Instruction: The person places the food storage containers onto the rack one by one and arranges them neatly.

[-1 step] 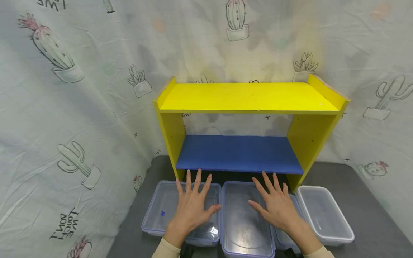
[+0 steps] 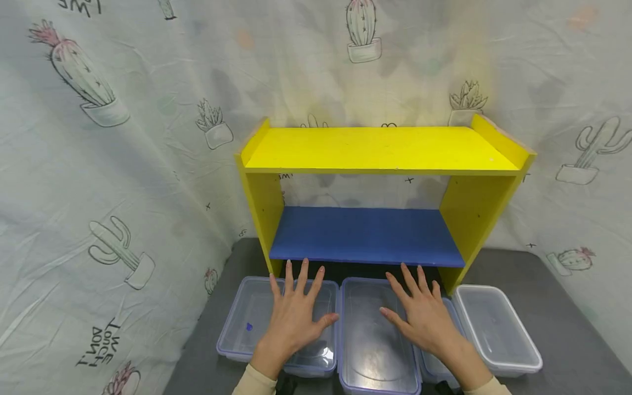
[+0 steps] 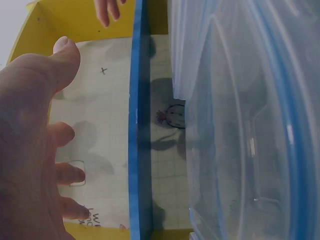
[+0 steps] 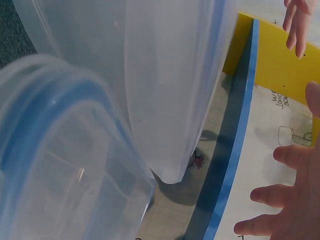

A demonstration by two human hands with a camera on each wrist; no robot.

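Note:
My left hand is held palm down, fingers spread, above two clear lidded plastic containers at the left. The right hand, also spread, is over the right edge of a larger middle container and a narrow container that it partly hides. Neither hand holds anything. In the left wrist view a gap shows between the hand and a blue-rimmed container. The right wrist view likewise shows the hand apart from the containers.
Behind the containers stands a yellow shelf unit with a blue lower shelf. A white-rimmed container is at the far right of the grey table. A cactus-print cloth hangs behind and at the sides.

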